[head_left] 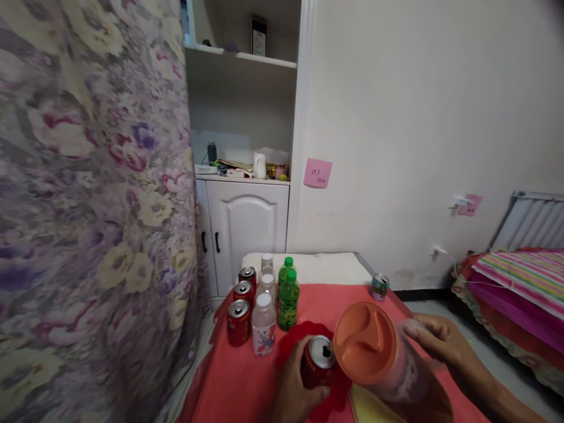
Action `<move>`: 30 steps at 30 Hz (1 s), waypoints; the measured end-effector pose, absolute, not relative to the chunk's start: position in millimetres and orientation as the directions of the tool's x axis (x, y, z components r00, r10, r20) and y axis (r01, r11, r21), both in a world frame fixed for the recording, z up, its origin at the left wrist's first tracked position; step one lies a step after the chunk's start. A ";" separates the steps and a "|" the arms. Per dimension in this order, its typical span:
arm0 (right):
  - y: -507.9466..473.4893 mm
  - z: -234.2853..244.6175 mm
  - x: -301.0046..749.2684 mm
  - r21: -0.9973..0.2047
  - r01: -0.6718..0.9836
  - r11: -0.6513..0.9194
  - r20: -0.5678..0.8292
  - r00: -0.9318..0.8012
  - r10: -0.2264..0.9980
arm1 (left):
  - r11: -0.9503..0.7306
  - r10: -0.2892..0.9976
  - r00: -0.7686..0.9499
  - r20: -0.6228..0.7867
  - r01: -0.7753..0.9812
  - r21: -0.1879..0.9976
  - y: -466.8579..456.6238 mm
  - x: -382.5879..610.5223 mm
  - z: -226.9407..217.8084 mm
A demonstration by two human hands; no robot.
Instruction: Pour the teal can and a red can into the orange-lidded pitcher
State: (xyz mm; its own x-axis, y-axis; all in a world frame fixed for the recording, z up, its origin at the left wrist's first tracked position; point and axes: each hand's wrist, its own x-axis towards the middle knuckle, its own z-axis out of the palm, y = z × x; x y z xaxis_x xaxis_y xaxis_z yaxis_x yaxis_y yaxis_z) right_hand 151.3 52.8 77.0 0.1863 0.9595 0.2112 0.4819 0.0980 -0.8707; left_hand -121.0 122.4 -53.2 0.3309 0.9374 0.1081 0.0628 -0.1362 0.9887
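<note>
My left hand [294, 385] is wrapped round an opened red drink can [318, 359] that stands on a red mat [304, 335] on the table. My right hand [436, 343] grips the side of a clear plastic pitcher with an orange lid [365, 342], tilted so that the lid faces the can. Both rest over a red tablecloth [238, 382].
Behind the can stand rows of red cans [238, 322], white bottles [264, 324] and green bottles [288, 299]. A lone can [379, 286] sits at the far right edge. A flowered curtain [92, 205] hangs at left, a white cupboard [242, 226] behind, bedding [520, 288] at right.
</note>
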 end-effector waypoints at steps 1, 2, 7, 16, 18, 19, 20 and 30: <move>52.9 76.8 151.7 -0.872 0.481 0.090 0.203 0.187 0.961 | -0.129 0.938 0.333 0.098 0.072 0.989 122.6 -121.3 -53.3; 53.0 76.7 152.2 -0.876 0.476 0.079 0.189 0.186 0.964 | -0.117 0.939 0.333 0.082 0.085 0.990 122.6 -121.4 -52.9; 53.3 75.2 154.7 -0.890 0.452 0.061 0.162 0.188 0.969 | -0.093 0.942 0.330 0.058 0.091 0.991 121.9 -122.0 -48.2; 52.2 78.6 152.1 -0.885 0.462 0.052 0.155 0.186 0.970 | -0.100 0.943 0.323 0.073 0.069 0.993 120.5 -119.8 -47.9; 52.6 77.9 152.2 -0.885 0.463 0.054 0.157 0.185 0.970 | -0.095 0.947 0.315 0.064 0.086 0.992 120.2 -119.9 -48.3; 52.9 77.2 152.3 -0.884 0.463 0.055 0.158 0.186 0.970 | -0.092 0.949 0.310 0.059 0.093 0.991 120.4 -120.1 -48.7; 53.1 76.5 152.5 -0.885 0.462 0.054 0.158 0.188 0.969 | -0.090 0.950 0.307 0.058 0.093 0.992 120.8 -120.2 -49.1; 53.4 75.0 153.3 -0.898 0.437 0.060 0.149 0.172 0.974 | -0.118 0.943 0.320 0.091 0.067 0.991 121.8 -120.3 -47.4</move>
